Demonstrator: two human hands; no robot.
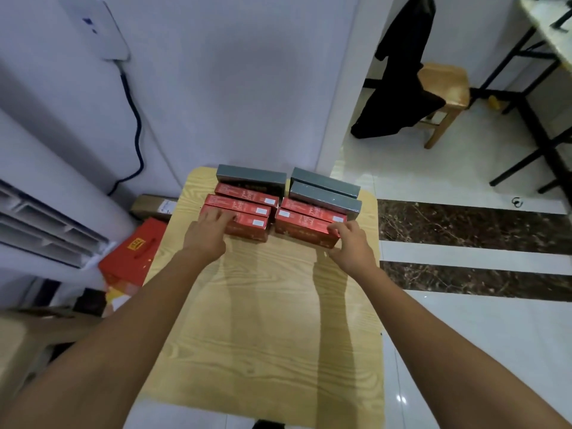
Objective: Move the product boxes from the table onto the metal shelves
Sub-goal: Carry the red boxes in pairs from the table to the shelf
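Eight product boxes point(238, 205): are sitting in two columns at the far end of the desk point(272, 320), red ones nearest and grey ones behind, rows touching.
Left hand point(209, 230): is resting straight fingers flat on top of the near-left red box point(250, 226).
Right hand point(349, 239): is gripping the right end of the near-right red box point(305, 229), fingers curling over it.
Left of desk: a white air conditioner point(46, 212) is standing close by, and a red carton point(133, 258) is lying on the floor beside it.
Far right: a black garment point(402, 72) is hanging over a wooden stool point(442, 85).
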